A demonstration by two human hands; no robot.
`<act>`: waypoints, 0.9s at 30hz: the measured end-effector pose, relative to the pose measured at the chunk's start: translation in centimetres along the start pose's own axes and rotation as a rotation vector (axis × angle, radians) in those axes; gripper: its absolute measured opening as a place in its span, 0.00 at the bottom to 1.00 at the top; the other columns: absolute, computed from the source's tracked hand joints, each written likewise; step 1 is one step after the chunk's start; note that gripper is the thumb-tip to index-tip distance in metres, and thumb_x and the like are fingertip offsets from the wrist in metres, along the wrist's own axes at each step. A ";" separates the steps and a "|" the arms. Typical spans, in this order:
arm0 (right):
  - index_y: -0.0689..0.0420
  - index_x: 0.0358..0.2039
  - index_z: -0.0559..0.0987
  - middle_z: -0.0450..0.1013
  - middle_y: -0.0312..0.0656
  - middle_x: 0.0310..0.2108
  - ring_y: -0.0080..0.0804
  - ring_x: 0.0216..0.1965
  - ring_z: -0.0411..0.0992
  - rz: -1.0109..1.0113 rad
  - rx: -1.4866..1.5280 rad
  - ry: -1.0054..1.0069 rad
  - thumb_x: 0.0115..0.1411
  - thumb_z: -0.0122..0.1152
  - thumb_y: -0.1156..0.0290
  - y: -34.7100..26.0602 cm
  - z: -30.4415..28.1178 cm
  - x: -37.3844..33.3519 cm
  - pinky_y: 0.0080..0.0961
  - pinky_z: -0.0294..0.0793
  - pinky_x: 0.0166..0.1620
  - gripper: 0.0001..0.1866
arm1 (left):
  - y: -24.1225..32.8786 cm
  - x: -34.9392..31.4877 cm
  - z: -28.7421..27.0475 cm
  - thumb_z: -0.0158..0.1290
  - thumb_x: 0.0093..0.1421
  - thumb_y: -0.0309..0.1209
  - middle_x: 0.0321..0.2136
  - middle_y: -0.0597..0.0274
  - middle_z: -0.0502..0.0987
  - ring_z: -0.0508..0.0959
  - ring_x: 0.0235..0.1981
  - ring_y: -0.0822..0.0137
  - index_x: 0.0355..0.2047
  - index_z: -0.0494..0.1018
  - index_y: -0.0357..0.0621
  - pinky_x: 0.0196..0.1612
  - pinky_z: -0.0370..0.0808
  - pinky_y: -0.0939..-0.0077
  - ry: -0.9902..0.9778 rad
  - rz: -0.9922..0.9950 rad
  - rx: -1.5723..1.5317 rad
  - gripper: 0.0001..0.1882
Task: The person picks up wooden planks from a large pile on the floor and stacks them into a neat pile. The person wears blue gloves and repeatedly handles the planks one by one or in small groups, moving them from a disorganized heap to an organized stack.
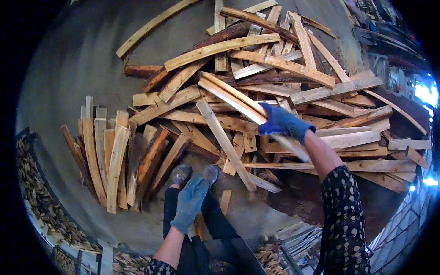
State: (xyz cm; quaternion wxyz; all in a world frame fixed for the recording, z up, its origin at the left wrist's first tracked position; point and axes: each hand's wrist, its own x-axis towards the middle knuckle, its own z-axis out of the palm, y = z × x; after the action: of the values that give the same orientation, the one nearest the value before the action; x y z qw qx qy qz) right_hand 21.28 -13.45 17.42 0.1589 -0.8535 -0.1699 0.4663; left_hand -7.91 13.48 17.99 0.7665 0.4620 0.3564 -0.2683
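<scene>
My right hand (283, 123), in a blue glove, is closed around a pale wood slat (229, 97) above a loose heap of sawn wood. The slat slants to the upper left, and its lower end shows blurred below my hand. Whether it is one slat or two side by side, I cannot tell. My left hand (190, 201), in a grey-blue glove, is in front of my legs and shoes with its fingers stretched out and nothing held. Nearest to it on the left is a bundle of wood slats (118, 160) standing on end and leaning together.
The heap of wood pieces (316, 96) spreads across the middle and right of the floor, lying crosswise. A long slat (153, 26) lies apart at the far left. Stacked firewood (46, 197) lines the left rim, and a short piece (226, 201) lies beside my leg.
</scene>
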 end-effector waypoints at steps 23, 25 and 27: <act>0.59 0.58 0.63 0.72 0.43 0.45 0.27 0.41 0.71 0.239 1.137 -0.065 0.56 0.63 0.68 -16.8 16.4 -15.5 0.25 0.73 0.44 0.31 | 6.4 0.0 2.1 0.60 0.55 0.39 0.33 0.66 0.76 0.78 0.32 0.71 0.47 0.69 0.44 0.34 0.78 0.76 0.012 -0.252 -0.450 0.22; 0.58 0.57 0.65 0.72 0.39 0.42 0.23 0.39 0.71 0.284 1.277 -0.096 0.58 0.59 0.72 -16.9 16.9 -15.9 0.22 0.73 0.43 0.26 | 6.9 -0.1 2.0 0.60 0.55 0.39 0.33 0.67 0.76 0.78 0.31 0.72 0.46 0.69 0.45 0.33 0.78 0.76 0.016 -0.288 -0.474 0.22; 0.58 0.56 0.66 0.72 0.38 0.41 0.22 0.38 0.71 0.227 1.269 0.003 0.58 0.59 0.72 -17.5 17.4 -16.0 0.21 0.73 0.42 0.24 | 6.9 -0.2 1.7 0.60 0.55 0.40 0.32 0.67 0.76 0.77 0.29 0.72 0.46 0.69 0.46 0.32 0.77 0.78 0.025 -0.288 -0.447 0.22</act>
State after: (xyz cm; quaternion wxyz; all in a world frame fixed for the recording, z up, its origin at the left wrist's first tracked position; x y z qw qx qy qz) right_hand -4.14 -2.92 27.88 0.5827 -0.6068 0.2307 0.4889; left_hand -2.40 14.95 22.22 0.7990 0.2292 0.4782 -0.2834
